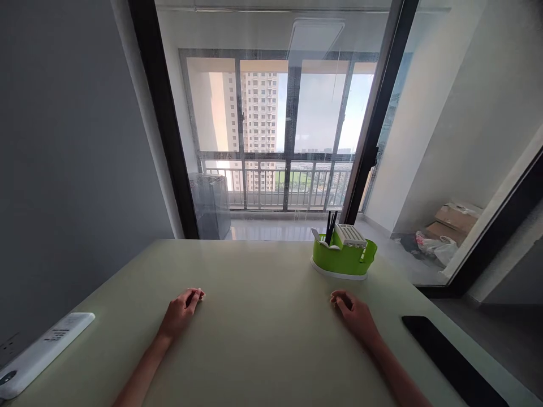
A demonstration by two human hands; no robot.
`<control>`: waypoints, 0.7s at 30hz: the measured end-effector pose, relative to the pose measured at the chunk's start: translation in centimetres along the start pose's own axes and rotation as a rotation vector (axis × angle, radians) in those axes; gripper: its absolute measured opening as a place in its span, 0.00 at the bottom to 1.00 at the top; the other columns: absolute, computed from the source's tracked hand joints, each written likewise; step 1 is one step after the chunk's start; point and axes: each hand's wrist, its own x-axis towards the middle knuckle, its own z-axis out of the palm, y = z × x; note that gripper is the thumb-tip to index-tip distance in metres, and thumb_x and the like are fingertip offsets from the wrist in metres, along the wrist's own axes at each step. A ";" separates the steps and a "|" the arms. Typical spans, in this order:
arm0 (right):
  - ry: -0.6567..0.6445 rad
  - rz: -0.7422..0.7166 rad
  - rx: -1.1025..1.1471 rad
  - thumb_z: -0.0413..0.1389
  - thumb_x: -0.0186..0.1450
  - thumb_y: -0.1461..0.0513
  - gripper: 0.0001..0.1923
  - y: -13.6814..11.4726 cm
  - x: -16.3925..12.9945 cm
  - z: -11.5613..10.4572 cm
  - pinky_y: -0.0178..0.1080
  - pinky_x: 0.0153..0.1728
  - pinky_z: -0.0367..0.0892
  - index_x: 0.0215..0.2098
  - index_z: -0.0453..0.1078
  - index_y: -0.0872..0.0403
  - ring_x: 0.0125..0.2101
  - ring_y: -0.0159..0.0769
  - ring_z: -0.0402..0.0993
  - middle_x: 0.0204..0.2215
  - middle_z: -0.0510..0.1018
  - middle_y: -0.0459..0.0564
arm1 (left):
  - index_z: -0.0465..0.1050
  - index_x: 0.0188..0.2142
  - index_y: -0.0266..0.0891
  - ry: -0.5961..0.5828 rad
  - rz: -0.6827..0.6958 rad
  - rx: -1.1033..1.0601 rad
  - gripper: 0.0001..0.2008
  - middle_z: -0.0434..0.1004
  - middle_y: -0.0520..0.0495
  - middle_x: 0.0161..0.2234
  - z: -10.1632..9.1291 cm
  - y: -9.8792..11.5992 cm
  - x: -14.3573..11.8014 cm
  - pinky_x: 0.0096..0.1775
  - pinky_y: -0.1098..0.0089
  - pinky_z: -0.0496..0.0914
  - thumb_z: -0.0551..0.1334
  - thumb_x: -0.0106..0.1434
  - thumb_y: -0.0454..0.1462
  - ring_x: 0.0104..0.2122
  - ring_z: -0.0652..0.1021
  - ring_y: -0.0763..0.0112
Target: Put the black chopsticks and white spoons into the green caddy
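Green holder (pixel 344 259) sits on the desk (pixel 263 339) at the far right, just ahead of the right hand (pixel 355 314) and apart from it, nothing touching it. One holder only. Contents: a few dark sticks (pixel 330 227) standing upright in the left compartment, count unclear, at least two; one white ribbed block (pixel 350 234) lying across the top right; one white spoon-like piece (pixel 317 234) at the left rim. White base under the green body. No readable label on it.

Hands: two, both resting on the desk, palms down, fingers curled loosely inward. Right hand grip: slack, fingers bent, clamped on nothing. Left hand (pixel 181 311) grip: fingers drawn together at the tips, holding nothing that can be seen. Hands well apart from each other, bare desk between them.

Left edge of desk: one white power strip (pixel 42 351) with grey printed lines on top, too small to read. Right near edge: one flat black slab (pixel 452 362), possibly a phone or pad, screen dark, no writing.

Beyond the desk: glass door, balcony with railing, one high-rise outside. Balcony floor at right: cardboard boxes (pixel 453 220), at least two, and one white bag (pixel 436 246). No legible markings.
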 end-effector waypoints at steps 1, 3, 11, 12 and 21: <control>0.002 -0.001 -0.002 0.50 0.64 0.50 0.18 0.0 0.0 0.0 0.41 0.40 0.72 0.39 0.75 0.51 0.35 0.42 0.80 0.35 0.84 0.50 | 0.77 0.34 0.44 0.001 -0.002 -0.001 0.22 0.83 0.49 0.36 0.0 0.0 0.0 0.40 0.73 0.71 0.50 0.66 0.53 0.37 0.81 0.65; 0.004 -0.004 -0.005 0.50 0.65 0.50 0.18 -0.1 0.0 0.0 0.41 0.40 0.72 0.39 0.75 0.52 0.35 0.42 0.80 0.35 0.84 0.50 | 0.77 0.34 0.44 0.004 -0.001 -0.002 0.22 0.83 0.49 0.36 -0.1 0.2 -0.1 0.39 0.73 0.70 0.50 0.66 0.53 0.36 0.81 0.65; 0.003 -0.012 -0.017 0.50 0.64 0.49 0.20 -0.4 -0.1 -0.1 0.40 0.38 0.71 0.40 0.76 0.52 0.35 0.42 0.79 0.35 0.84 0.51 | 0.76 0.34 0.45 -0.003 0.003 0.017 0.22 0.83 0.49 0.37 -0.1 0.4 -0.1 0.39 0.73 0.70 0.49 0.67 0.53 0.36 0.80 0.64; 0.004 -0.011 -0.018 0.50 0.64 0.49 0.20 -0.4 -0.1 -0.1 0.40 0.38 0.71 0.40 0.76 0.52 0.34 0.43 0.79 0.35 0.84 0.51 | 0.76 0.34 0.45 -0.005 0.004 0.016 0.22 0.83 0.49 0.37 -0.1 0.3 -0.1 0.40 0.72 0.70 0.49 0.67 0.53 0.37 0.80 0.64; 0.010 -0.004 -0.031 0.50 0.64 0.49 0.20 -0.6 -0.1 -0.1 0.40 0.40 0.72 0.40 0.76 0.52 0.36 0.43 0.80 0.35 0.84 0.51 | 0.76 0.35 0.45 -0.022 -0.006 0.001 0.22 0.83 0.48 0.38 -0.2 0.2 -0.1 0.42 0.71 0.70 0.49 0.68 0.53 0.38 0.80 0.63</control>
